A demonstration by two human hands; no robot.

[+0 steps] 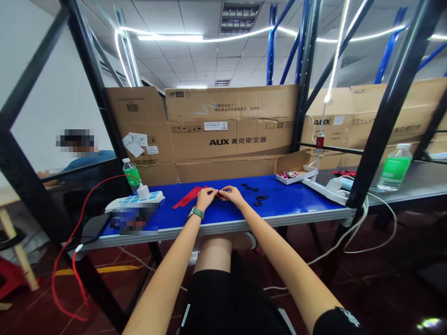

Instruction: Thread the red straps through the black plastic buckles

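Observation:
My left hand [206,197], with a green-banded watch [196,213] on its wrist, and my right hand [232,194] meet over the blue tabletop [223,216]. The fingers of both are pinched around a small dark, partly red thing [218,196], mostly hidden and too small to name. Flat red fabric-like strips [187,198] lie just left of my left hand. To the right of my right hand, several small black loop-shaped pieces [258,204] are scattered on the blue surface.
An open box [292,177] of small colourful items stands at the back right. Power strips [153,199] with cables sit at both ends. Bottles [131,173] stand left and right [395,167]. Cardboard [230,130] closes the back; a person [87,153] sits beyond the left post.

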